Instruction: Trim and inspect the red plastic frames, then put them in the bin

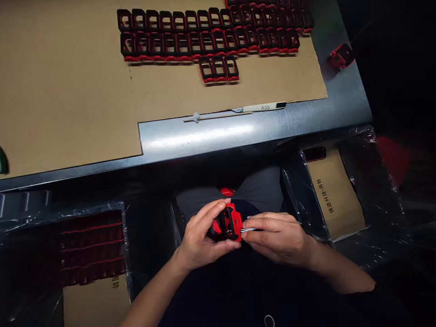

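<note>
Above my lap, my left hand (204,234) is closed around a red and black plastic housing (233,222), thumb and fingers gripping its edges. Close to the housing's right side is my right hand (275,236), its fingers pinching a thin silvery metal tool (245,230). The tool's tip is at the red face; I cannot tell whether it goes into an opening. Most of the tool is hidden by my fingers, so its exact kind does not show.
Rows of similar red and black housings (177,45) stand on cardboard (68,91) over a metal table. A white-handled tool marked A55 (262,107) and a thin stick (221,116) lie near its edge. One housing (341,56) sits far right. Plastic-lined bins (126,245) flank my lap.
</note>
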Tool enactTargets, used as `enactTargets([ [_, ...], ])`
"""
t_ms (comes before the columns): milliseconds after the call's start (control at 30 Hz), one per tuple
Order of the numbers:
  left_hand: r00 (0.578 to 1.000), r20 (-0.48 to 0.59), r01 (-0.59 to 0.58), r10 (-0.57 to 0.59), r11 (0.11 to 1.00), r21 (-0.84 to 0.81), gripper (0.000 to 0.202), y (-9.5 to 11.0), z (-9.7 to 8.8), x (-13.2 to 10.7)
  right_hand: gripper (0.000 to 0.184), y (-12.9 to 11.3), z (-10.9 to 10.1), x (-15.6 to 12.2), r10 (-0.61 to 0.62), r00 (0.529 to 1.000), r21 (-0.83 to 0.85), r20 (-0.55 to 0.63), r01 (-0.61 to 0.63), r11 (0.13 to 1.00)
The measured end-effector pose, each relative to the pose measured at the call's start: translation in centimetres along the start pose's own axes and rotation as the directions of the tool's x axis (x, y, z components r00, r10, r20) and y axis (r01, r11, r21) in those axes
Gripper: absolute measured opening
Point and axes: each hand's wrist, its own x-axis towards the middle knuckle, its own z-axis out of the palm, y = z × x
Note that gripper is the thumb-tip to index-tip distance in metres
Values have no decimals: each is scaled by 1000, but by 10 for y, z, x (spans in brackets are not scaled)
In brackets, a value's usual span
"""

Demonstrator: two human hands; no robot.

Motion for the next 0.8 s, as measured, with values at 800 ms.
enactTargets([
  [800, 959, -205, 100, -195, 912, -398, 93, -9, 9, -29, 13, 60, 5, 51, 503, 841, 275, -201, -444, 853],
])
